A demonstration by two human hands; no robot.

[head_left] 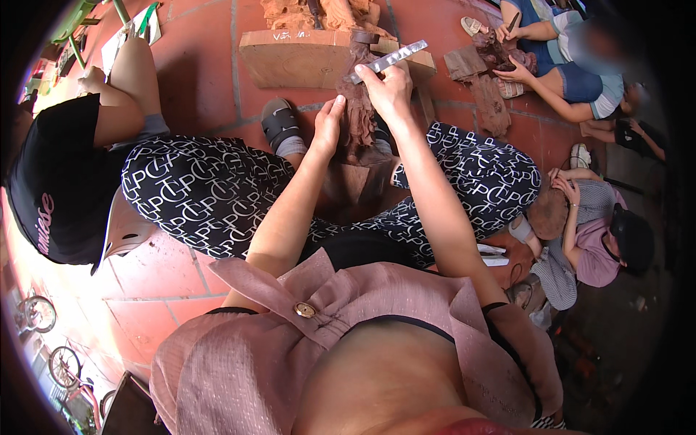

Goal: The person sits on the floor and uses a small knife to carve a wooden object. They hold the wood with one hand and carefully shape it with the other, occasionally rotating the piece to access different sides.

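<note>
A dark reddish-brown wood carving (360, 119) stands between my knees, with rough draped folds along its body and a flat, round top. My left hand (330, 125) holds its left side, thumb up, the other fingers partly hidden. In my right hand (389, 88) is a flat silvery-grey strip (407, 53), gripped by its lower part and slanting up to the right. The strip's lower end lies against the upper part of the carving. Below the figure, a smooth brown block-like base (357, 183) shows between my legs.
A thick light wooden block (286, 59) bearing an orange-brown carving (341, 13) stands just ahead on red floor tiles (199, 65). At right, one person handles a dark carving (500, 54); another holds a brown wooden piece (547, 214). Someone in a black shirt (54, 181) sits close at left.
</note>
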